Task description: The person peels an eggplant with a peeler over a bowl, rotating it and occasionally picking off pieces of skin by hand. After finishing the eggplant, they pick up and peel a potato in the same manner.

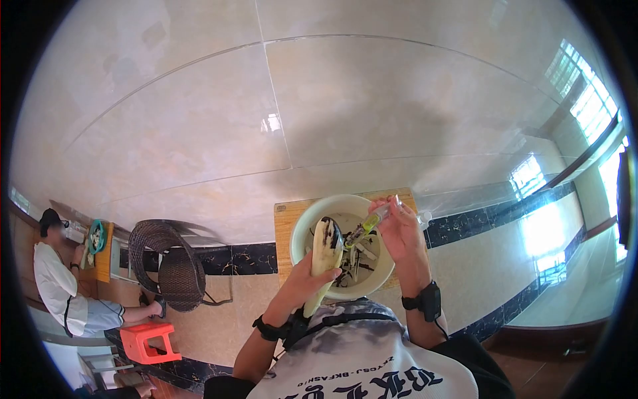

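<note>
My left hand [307,279] grips a partly peeled eggplant [325,249], pale where the skin is gone and dark at its top end, held over a white bowl [302,229]. Dark peel strips lie inside the bowl. My right hand [399,229] holds a yellow-green peeler [367,226] against the upper part of the eggplant. The bowl rests on a small wooden table [284,223]. Both wrists carry black bands.
A dark wicker chair [169,263] stands to the left of the table, an orange plastic stool [149,340] below it. Another person in a white shirt [56,282] sits at far left by a wooden board. Glossy tiled floor surrounds everything.
</note>
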`<action>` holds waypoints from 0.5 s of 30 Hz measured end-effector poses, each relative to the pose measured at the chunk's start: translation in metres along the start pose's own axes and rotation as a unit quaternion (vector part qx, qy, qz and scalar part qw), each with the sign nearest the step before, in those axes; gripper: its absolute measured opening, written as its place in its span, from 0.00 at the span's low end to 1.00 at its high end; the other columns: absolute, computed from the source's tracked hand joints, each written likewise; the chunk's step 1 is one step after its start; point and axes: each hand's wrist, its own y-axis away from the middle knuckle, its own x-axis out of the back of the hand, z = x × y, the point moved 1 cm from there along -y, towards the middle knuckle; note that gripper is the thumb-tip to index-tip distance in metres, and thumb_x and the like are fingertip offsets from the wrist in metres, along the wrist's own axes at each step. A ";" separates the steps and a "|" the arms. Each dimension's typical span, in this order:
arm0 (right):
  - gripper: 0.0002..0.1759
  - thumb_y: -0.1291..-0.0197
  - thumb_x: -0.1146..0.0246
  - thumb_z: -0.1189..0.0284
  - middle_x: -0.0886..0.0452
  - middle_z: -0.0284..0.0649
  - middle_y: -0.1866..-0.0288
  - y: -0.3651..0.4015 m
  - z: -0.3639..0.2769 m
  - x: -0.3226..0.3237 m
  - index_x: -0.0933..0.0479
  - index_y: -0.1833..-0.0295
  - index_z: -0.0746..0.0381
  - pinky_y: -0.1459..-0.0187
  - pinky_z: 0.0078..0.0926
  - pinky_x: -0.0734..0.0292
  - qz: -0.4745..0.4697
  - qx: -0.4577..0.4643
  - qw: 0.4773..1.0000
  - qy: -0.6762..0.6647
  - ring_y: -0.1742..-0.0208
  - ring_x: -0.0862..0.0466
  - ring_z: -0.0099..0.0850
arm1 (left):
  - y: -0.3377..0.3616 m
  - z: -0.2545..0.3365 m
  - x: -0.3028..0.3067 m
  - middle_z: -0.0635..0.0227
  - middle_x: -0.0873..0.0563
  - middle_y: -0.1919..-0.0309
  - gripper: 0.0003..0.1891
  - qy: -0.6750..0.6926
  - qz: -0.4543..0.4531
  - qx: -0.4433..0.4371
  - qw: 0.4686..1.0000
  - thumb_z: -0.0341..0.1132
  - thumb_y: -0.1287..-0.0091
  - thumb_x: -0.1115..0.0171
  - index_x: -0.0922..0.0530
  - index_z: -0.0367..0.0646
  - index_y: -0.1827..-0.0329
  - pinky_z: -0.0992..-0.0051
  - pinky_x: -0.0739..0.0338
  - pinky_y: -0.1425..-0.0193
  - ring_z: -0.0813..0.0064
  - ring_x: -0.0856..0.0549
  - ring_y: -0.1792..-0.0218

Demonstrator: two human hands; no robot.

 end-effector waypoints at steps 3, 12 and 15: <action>0.07 0.22 0.37 0.71 0.13 0.45 0.54 0.000 0.002 0.003 0.20 0.51 0.65 0.40 0.40 0.18 0.023 0.004 1.000 0.017 0.46 0.12 0.41 | -0.002 -0.003 0.000 0.60 0.14 0.40 0.33 0.002 -0.006 0.001 1.000 0.41 0.29 0.26 0.28 0.35 0.26 0.69 0.23 0.33 0.71 0.16 0.41; 0.05 0.24 0.35 0.73 0.15 0.39 0.59 0.008 -0.001 -0.009 0.23 0.54 0.63 0.41 0.42 0.14 0.053 0.070 0.993 0.075 0.54 0.13 0.32 | 0.001 0.002 -0.003 0.61 0.14 0.42 0.33 0.015 -0.010 0.002 1.000 0.40 0.29 0.26 0.28 0.36 0.26 0.70 0.21 0.37 0.72 0.16 0.43; 0.05 0.25 0.34 0.73 0.15 0.39 0.59 0.011 0.000 -0.013 0.22 0.55 0.62 0.45 0.41 0.13 0.078 0.079 0.989 0.095 0.57 0.13 0.31 | 0.001 -0.001 -0.003 0.60 0.15 0.39 0.35 0.021 -0.019 0.012 1.000 0.41 0.30 0.25 0.29 0.36 0.24 0.69 0.22 0.34 0.71 0.16 0.40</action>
